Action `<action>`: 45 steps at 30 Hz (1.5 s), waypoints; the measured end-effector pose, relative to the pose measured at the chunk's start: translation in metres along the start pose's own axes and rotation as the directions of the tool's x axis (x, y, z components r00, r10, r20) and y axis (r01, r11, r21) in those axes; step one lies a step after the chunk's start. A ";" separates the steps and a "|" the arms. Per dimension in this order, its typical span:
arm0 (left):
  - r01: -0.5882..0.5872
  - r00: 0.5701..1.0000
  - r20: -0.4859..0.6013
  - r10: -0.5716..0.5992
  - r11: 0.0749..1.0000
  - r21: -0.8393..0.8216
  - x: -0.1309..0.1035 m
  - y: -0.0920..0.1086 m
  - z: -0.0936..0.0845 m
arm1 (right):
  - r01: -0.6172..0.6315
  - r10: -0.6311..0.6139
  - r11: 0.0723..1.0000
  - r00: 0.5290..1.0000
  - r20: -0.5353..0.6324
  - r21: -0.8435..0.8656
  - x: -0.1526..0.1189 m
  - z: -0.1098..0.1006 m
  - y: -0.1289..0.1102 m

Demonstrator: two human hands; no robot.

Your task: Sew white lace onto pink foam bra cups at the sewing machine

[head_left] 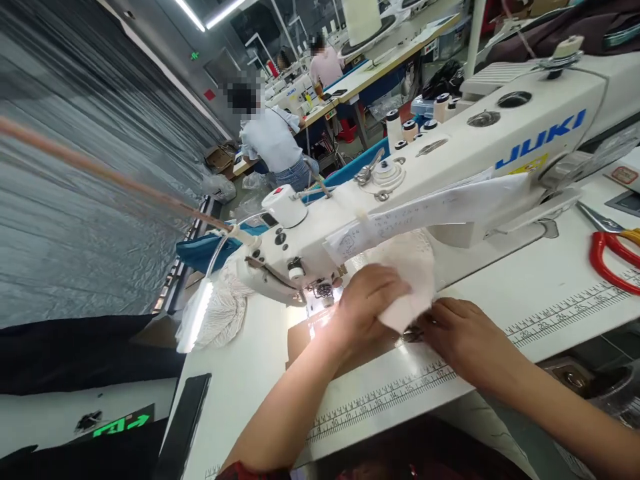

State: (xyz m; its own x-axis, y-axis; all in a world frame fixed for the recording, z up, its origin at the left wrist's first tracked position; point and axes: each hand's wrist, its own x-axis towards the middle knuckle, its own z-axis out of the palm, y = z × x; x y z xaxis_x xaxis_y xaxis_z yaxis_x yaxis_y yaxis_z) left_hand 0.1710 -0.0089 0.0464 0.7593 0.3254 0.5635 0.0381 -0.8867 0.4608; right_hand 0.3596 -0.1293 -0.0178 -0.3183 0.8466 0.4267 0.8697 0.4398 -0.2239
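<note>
A pale piece of fabric is bunched up under the arm of a white sewing machine. My left hand is closed on the fabric's left side, just right of the lit needle area. At the fabric's lower right corner, my right hand has its fingers curled in a pinch on the edge; the fingertips are partly hidden. A brown sheet lies flat beneath my left forearm and hand. Small dark metal parts show on the table between my hands.
Red-handled scissors lie at the right. A printed ruler runs along the table's front edge. Gathered white fabric and a bright lamp are left of the machine head. Thread spools stand behind; a seated person works farther back.
</note>
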 end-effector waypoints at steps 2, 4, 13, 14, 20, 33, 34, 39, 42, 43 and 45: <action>0.064 0.996 -0.052 -0.068 0.995 -0.074 -0.020 0.027 -0.013 | 0.000 0.005 0.997 0.997 -0.077 0.072 -0.004 -0.002 0.002; 0.240 0.961 -0.091 -0.263 0.948 -0.210 -0.042 0.050 -0.021 | -0.037 0.075 0.978 0.981 -0.179 0.205 -0.007 -0.005 0.001; 0.571 0.456 0.080 -0.887 0.222 -0.790 -0.114 0.069 -0.021 | -0.363 0.197 0.622 0.930 0.311 0.693 0.055 -0.002 -0.081; 0.568 0.428 0.072 -0.901 0.206 -0.796 -0.119 0.069 -0.024 | -0.375 0.190 0.629 0.923 0.333 0.681 0.063 0.001 -0.091; 0.604 0.318 -0.022 -0.948 0.220 -0.766 -0.154 0.071 -0.055 | -0.449 0.129 0.525 0.882 0.454 0.723 0.083 0.018 -0.120; 0.800 0.404 -0.143 -0.904 0.424 -0.424 -0.201 0.058 -0.114 | -0.633 0.072 0.282 0.763 0.642 0.721 0.104 0.039 -0.148; 0.794 0.419 -0.138 -0.898 0.436 -0.424 -0.199 0.060 -0.113 | -0.638 0.054 0.271 0.757 0.651 0.720 0.108 0.039 -0.152; 0.796 0.439 -0.179 -0.880 0.474 -0.378 -0.200 0.054 -0.116 | -0.594 0.008 0.330 0.779 0.627 0.734 0.117 0.033 -0.163; 0.894 0.385 -0.249 -0.889 0.426 -0.138 -0.212 0.042 -0.132 | -0.627 0.026 0.301 0.758 0.651 0.718 0.111 0.028 -0.160; 0.922 0.367 -0.295 -0.882 0.387 -0.009 -0.215 0.041 -0.138 | -0.655 0.046 0.283 0.739 0.672 0.701 0.108 0.026 -0.159; 0.914 0.402 -0.370 -0.838 0.343 0.216 -0.218 0.044 -0.147 | -0.696 0.083 0.266 0.706 0.704 0.667 0.104 0.023 -0.156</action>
State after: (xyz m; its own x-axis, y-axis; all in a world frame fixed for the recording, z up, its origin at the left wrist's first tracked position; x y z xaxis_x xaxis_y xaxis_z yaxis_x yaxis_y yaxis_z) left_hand -0.0885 -0.0712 0.0444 0.0331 0.9950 0.0938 0.8475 -0.0777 0.5251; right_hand 0.1820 -0.1033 0.0410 -0.4181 0.8449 -0.3338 0.2013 -0.2722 -0.9410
